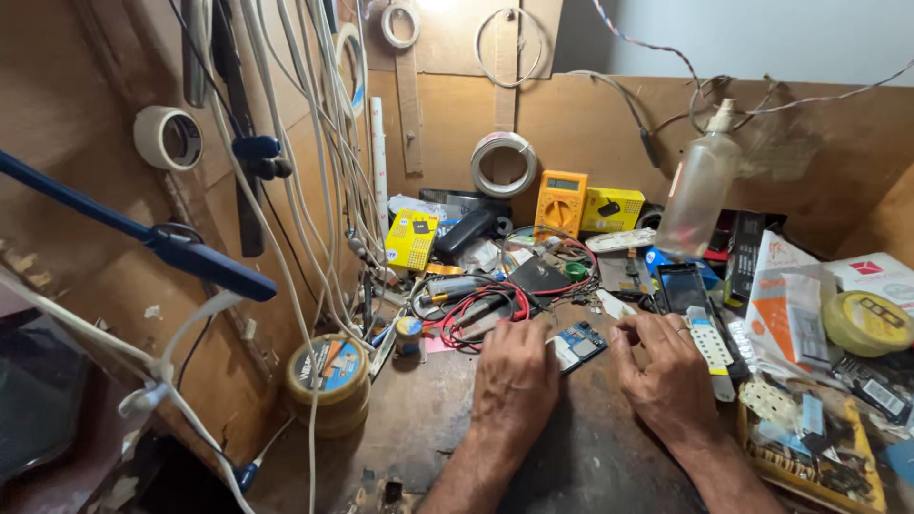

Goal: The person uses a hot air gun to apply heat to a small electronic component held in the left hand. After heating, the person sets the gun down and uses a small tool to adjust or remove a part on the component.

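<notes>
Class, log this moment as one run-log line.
left hand: touching circuit board | right hand: resting beside board, on workbench | multimeter: behind
</notes>
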### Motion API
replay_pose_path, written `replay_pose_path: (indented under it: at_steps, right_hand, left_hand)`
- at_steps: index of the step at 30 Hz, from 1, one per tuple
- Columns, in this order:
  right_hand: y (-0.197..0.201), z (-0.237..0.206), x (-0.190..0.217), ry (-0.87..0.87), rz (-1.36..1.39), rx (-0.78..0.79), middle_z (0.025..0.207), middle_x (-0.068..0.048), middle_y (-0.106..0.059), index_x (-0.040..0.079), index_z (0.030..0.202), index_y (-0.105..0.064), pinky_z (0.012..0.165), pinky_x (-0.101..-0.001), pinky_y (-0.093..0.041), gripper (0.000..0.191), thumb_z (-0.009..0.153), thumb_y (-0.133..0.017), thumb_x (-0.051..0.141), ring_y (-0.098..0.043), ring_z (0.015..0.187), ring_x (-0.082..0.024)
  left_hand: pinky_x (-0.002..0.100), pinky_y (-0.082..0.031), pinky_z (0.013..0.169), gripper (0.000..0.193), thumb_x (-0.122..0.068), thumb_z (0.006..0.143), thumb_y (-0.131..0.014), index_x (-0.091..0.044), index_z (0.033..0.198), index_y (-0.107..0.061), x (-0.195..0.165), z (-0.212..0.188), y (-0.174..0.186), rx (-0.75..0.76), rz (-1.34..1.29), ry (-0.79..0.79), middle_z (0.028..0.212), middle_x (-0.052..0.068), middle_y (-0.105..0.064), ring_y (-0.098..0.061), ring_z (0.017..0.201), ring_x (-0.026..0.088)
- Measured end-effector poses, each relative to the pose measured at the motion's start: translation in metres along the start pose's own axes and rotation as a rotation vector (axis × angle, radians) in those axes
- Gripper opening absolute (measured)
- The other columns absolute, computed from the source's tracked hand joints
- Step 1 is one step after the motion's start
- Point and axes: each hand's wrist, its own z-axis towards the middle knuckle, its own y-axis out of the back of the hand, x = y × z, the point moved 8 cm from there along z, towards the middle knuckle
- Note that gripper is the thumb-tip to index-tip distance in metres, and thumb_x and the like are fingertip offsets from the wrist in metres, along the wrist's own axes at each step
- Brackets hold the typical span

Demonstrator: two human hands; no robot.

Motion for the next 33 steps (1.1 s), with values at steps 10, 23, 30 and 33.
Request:
replay_pose_path:
  at_steps: [10,23,30,33]
  right_hand:
    - [-0.004,-0.004,0.017,0.236,-0.134,0.018,0.093,-0.017,-0.067,-0.002,0.097,-0.065,0.078,-0.0431,-0.053,0.014,0.087,-0.071,0.006,-0.065,0.087,-0.034]
    - [-0.017,-0.015,0.027,0.015,-0.01,0.202,0.088,-0.015,-0.066,0.001,0.093,-0.065,0.082,-0.0446,-0.053,0.013,0.089,-0.07,0.013,-0.066,0.086,-0.034]
    - [-0.018,-0.017,0.008,-0.135,-0.195,0.161,0.084,-0.013,-0.069,0.004,0.085,-0.067,0.069,-0.0421,-0.056,0.018,0.091,-0.071,0.021,-0.068,0.082,-0.029]
    - [-0.017,-0.02,-0.002,-0.216,-0.295,0.156,0.077,-0.011,-0.071,0.006,0.076,-0.07,0.066,-0.042,-0.056,0.025,0.091,-0.073,0.026,-0.069,0.078,-0.029]
  left_hand:
    - [0.046,-0.046,0.078,0.03,-0.022,0.078,-0.078,-0.001,0.095,-0.062,0.002,-0.003,-0.026,0.191,0.018,-0.034,0.09,0.018,-0.061,-0.059,0.09,0.035]
    - [0.045,-0.048,0.082,0.038,-0.023,0.082,-0.075,0.001,0.109,-0.061,0.003,0.001,-0.019,0.194,0.061,0.001,0.097,0.019,-0.064,-0.06,0.093,0.035]
    - [0.045,-0.048,0.082,0.035,-0.026,0.085,-0.074,0.001,0.104,-0.062,0.006,0.002,-0.023,0.227,0.104,0.021,0.095,0.018,-0.063,-0.059,0.092,0.033]
    - [0.044,-0.048,0.081,0.036,-0.026,0.085,-0.074,0.002,0.103,-0.063,0.005,0.002,-0.023,0.217,0.115,0.003,0.094,0.018,-0.063,-0.059,0.092,0.033]
